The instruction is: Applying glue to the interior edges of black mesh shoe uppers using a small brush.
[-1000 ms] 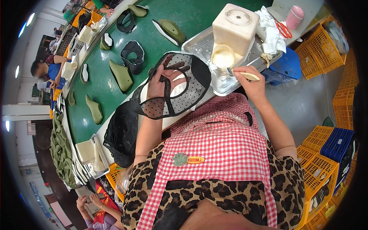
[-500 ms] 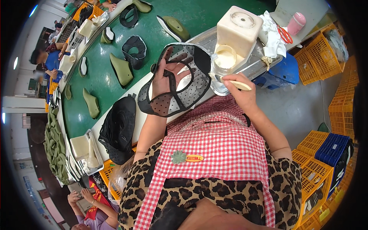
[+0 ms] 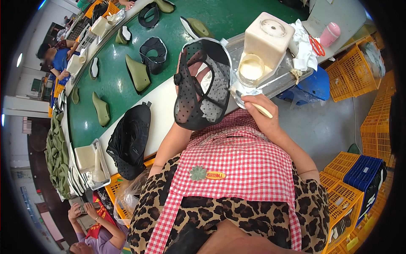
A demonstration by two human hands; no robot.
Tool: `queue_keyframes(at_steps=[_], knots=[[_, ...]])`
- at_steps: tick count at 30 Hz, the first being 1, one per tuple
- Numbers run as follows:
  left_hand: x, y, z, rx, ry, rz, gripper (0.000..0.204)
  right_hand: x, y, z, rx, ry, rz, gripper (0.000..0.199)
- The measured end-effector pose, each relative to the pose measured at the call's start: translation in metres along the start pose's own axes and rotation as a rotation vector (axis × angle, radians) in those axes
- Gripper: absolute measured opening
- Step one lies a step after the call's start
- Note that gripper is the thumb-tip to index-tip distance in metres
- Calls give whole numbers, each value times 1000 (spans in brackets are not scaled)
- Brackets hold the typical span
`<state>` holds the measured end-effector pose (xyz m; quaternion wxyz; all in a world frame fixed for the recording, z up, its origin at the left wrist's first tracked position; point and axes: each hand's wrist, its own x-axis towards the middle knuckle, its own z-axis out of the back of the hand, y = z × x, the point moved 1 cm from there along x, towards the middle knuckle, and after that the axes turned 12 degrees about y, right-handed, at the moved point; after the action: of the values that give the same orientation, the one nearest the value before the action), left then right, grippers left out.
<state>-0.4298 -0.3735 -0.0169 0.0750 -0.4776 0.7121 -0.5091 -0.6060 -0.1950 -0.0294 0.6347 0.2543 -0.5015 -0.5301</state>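
Note:
My left hand [image 3: 193, 69] is inside a black dotted-mesh shoe upper [image 3: 213, 57], holding it up; the mesh partly covers the fingers. In my right hand [image 3: 264, 116] is a brush [image 3: 265, 111] with a pale handle, gripped between the fingers. Its head end is at the upper's whitish right edge, too small to tell whether it touches. Just beyond the brush stands a round pot of creamy white paste [image 3: 251, 70], joined to a pale boxy container [image 3: 269, 36] on a metal tray [image 3: 282, 78].
Black uppers [image 3: 130, 137] lie on the white bench edge at left. Green shoe lasts [image 3: 137, 73] and another black upper [image 3: 153, 54] are on the green table. A white cloth [image 3: 303, 46], red-handled scissors [image 3: 316, 45] and a blue bin [image 3: 311, 86] are right. Other people work at far left.
The upper has turned more upright and its opening has narrowed in view, with my left fingers now deeper behind the mesh. My right hand and brush have shifted slightly left and downward.

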Motion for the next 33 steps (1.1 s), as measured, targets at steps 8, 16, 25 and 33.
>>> queue_keyframes(at_steps=[8, 16, 25, 33], knots=[[-13, 4, -21, 69, -43, -156, 84, 11, -4, -19, 232, 6, -212, 37], [-41, -7, -22, 274, -5, 93, 79, 22, 5, -24, 295, -50, -255, 52], [-88, -32, 27, 655, 310, 302, 79, 25, 1, -30, 182, 37, -167, 53], [-83, -37, 44, 662, -58, 233, 32, 32, -5, -43, 216, 41, -144, 54]])
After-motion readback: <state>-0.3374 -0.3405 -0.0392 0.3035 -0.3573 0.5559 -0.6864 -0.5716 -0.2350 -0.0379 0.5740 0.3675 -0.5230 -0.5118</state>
